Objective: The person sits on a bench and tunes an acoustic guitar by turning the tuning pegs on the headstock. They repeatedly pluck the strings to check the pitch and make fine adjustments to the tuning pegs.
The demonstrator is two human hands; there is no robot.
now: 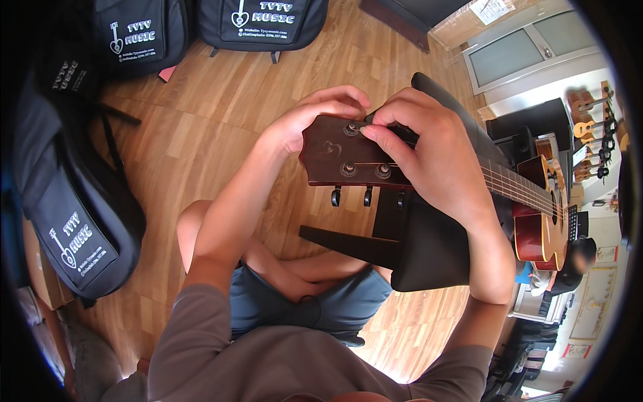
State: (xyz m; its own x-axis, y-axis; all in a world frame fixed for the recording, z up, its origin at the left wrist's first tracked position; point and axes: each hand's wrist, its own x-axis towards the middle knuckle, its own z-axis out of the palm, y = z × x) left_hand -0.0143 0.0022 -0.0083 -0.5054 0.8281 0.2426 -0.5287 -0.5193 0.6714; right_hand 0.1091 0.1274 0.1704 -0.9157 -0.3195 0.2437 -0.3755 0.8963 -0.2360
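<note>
A guitar (521, 191) lies with its neck across a black padded chair (429, 251), strings facing up. Its dark brown headstock (328, 157) points left, with metal tuning posts on its face and black tuning pegs along the near edge. My left hand (315, 117) curls around the headstock's far side; what its fingertips grip there is hidden. Just above the face, my right hand (429, 141) is closed in a pinch beside the far tuning post (351, 128), on what looks like a thin string end. Another string runs to a nearer post.
Black padded instrument bags (87, 234) stand on the wooden floor (194, 134) to the left and at the far side. Small guitars (589, 127) hang on the right wall. Another person (573, 268) is at the far right. My crossed legs (288, 268) are below the headstock.
</note>
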